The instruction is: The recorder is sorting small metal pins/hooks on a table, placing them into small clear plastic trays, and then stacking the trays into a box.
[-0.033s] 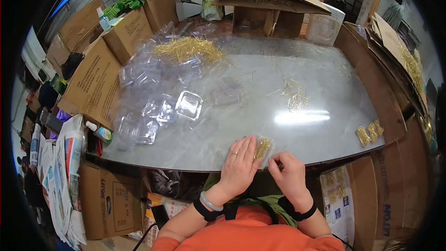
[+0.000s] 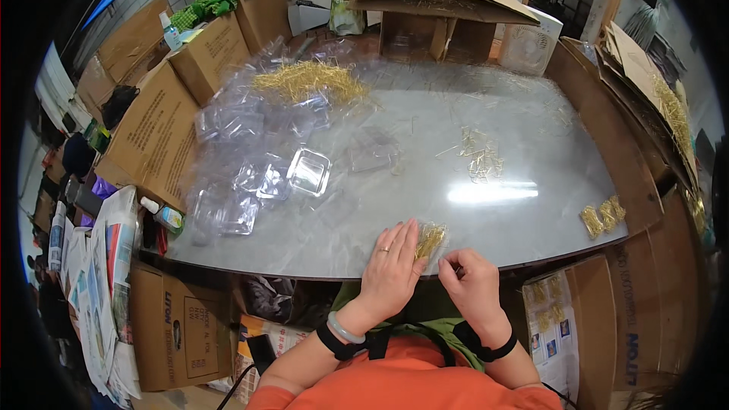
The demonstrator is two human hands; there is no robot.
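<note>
A small clear plastic box filled with gold-coloured wire pins (image 2: 432, 241) lies near the table's front edge. Along its left side rests my left hand (image 2: 393, 266), fingers stretched out and lying flat, the thumb toward the box's near end. To the right of the box, my right hand (image 2: 472, 277) is closed, thumb and fingertips pressed together; whatever the pinch holds is hidden. Farther off lies a loose scatter of gold pins (image 2: 480, 153). At the table's right edge sit several small bunches of gold pins (image 2: 605, 217).
Clear plastic box halves (image 2: 243, 175) spread over the table's left side, with a heap of gold pins (image 2: 310, 80) behind them. Cardboard boxes (image 2: 152, 133) line the left edge. A cardboard shelf (image 2: 440, 4) and a white fan (image 2: 530, 42) stand at the back. Cardboard (image 2: 611, 121) borders the right.
</note>
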